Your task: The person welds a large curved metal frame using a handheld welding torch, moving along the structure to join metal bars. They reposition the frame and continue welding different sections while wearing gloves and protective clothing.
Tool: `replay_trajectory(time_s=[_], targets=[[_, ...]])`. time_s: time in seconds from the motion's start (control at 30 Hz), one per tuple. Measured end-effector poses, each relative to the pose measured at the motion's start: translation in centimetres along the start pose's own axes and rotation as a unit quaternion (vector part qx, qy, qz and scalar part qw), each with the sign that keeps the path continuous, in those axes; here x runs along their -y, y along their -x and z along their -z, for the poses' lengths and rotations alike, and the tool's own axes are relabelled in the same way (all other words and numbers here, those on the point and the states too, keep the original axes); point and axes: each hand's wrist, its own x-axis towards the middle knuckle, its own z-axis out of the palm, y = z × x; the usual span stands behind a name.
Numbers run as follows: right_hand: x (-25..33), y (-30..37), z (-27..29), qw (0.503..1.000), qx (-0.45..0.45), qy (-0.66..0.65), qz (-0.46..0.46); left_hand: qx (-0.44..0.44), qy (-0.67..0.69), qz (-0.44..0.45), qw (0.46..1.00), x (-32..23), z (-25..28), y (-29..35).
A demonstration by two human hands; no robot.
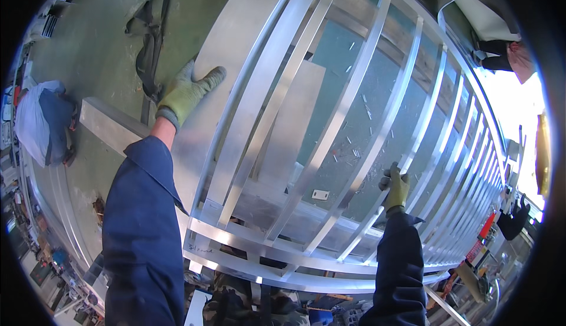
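Observation:
A long silvery metal frame (277, 274) with several parallel slats lies in front of me. My left hand (184, 97), in a yellow-green work glove, rests at the left on a wide flat metal panel (227, 40), its thumb spread from the fingers. Further right, my right hand (397, 191), in a matching glove, is closed around one metal slat (417, 140) of the frame. Its dark fingertips show on the slat's left side. Between the hands run several more slats, such as a near one (354, 93).
Below the slats, metal offcuts and shavings (356, 149) litter a green surface. A dark strap (147, 60) lies on the green floor at upper left. Another person (44, 122) bends at the far left, near a metal beam (109, 126). Tools and clutter line both sides.

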Motion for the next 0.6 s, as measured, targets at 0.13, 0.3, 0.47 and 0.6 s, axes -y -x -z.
replay_trajectory(time_s=[0.13,0.3,0.47,0.6], targets=[[1.7,3.0,-0.8,0.99,0.034,-0.137,-0.029,-0.025,-0.015,-0.008,1.0,0.3,0.0,0.0],[0.5,2.9,1.5,0.955,0.01,-0.277,-0.104,0.001,0.034,-0.032,0.999,0.4,-0.2,-0.5],[0.4,2.3,0.2,0.974,0.059,-0.17,-0.138,0.028,0.077,-0.038,0.996,0.8,-0.2,-1.1],[-0.2,2.1,-0.2,0.978,0.054,-0.161,-0.121,0.007,0.033,-0.007,0.999,0.0,-0.1,-0.7]])
